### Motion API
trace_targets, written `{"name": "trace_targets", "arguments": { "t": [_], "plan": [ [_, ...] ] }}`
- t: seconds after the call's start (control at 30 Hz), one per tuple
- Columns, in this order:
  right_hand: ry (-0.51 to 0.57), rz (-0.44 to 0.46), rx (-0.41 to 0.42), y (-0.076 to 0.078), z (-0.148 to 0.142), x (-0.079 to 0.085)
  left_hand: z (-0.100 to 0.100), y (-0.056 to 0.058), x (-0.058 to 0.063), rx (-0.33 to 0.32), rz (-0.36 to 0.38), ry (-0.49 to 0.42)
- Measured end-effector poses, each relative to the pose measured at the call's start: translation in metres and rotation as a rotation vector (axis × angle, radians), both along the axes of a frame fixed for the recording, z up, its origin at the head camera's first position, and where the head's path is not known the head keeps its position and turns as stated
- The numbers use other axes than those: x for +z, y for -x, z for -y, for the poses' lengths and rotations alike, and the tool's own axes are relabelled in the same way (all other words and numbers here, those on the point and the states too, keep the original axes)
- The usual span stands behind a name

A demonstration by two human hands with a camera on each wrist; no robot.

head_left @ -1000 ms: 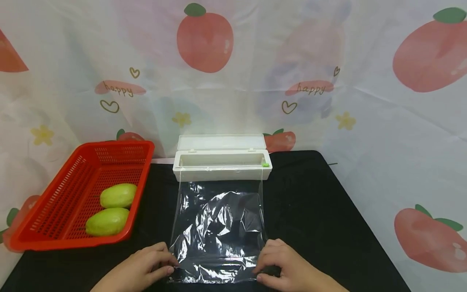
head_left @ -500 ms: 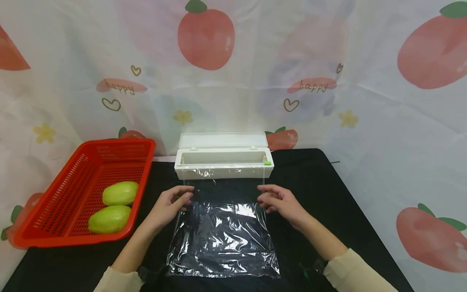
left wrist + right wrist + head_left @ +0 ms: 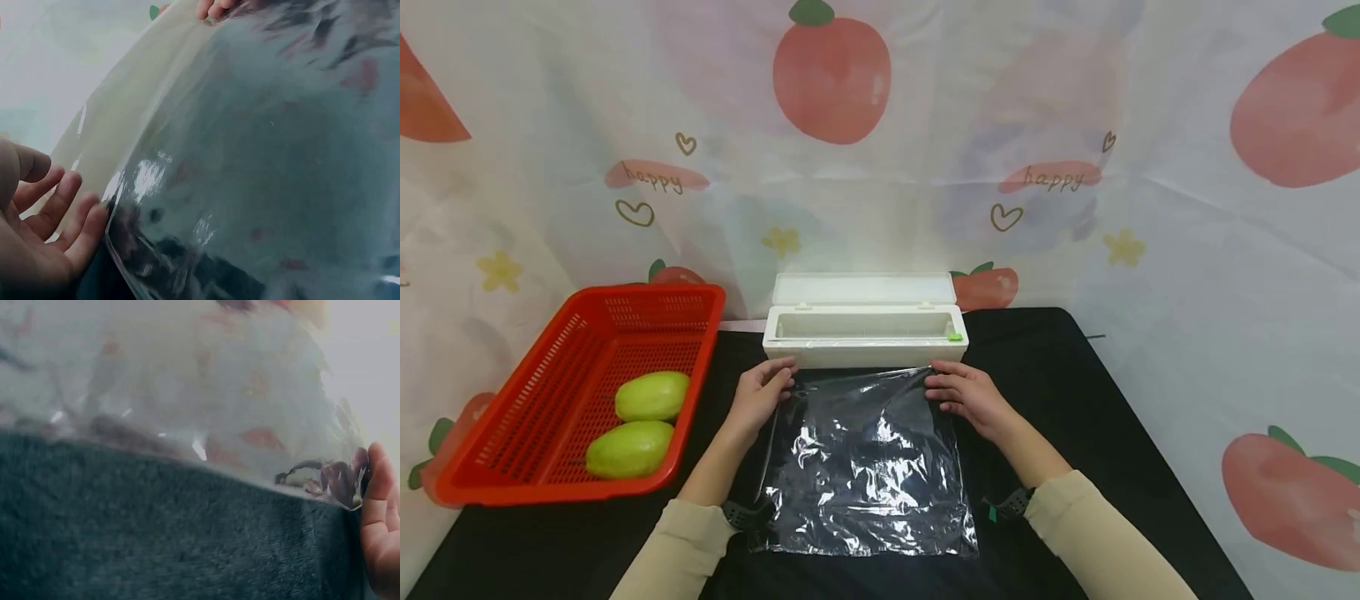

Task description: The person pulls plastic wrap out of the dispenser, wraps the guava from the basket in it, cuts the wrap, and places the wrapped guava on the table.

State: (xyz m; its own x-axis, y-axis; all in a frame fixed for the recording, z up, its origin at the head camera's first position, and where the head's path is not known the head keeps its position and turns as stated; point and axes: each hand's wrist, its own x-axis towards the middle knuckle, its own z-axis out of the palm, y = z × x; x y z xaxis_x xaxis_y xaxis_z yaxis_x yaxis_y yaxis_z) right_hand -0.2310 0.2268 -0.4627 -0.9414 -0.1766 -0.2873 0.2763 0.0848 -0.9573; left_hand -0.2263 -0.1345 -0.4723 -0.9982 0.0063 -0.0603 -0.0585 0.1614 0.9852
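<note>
Clear cling film point(image 3: 865, 467) lies spread over the black tabletop, shiny and wrinkled, with its far edge close to the front of a white film dispenser box point(image 3: 865, 357). The box lid is raised. At the film's far left corner is my left hand point(image 3: 763, 396), fingers loosely extended and thumb apart from them; the left wrist view shows its fingertips point(image 3: 94, 206) touching or just beside the film's edge. My right hand point(image 3: 966, 396) is at the far right corner, fingers fairly straight, fingertips against the film. Whether it pinches the film cannot be told.
A red plastic basket point(image 3: 700, 367) stands at the left, holding two green oval fruits point(image 3: 632, 450). A small green slider point(image 3: 955, 337) sits at the box's right end. Behind the table hangs a fruit-printed cloth point(image 3: 865, 217).
Both hands have moved from the film's near corners forward to its far corners by the box. They let go of the near edge, and the film now lies flatter on the table.
</note>
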Motion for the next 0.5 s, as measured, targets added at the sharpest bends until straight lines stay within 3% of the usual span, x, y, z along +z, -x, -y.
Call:
{"name": "trace_targets", "arguments": {
  "t": [0.27, 0.5],
  "plan": [
    [-0.058, -0.026, -0.011, -0.001, -0.006, -0.003, 0.005, 0.0, -0.006, 0.041, 0.0, 0.039],
    [-0.082, -0.074, -0.001, -0.009, 0.003, 0.005, 0.004, -0.018, 0.006, 0.055, -0.128, 0.129]
  ]
}}
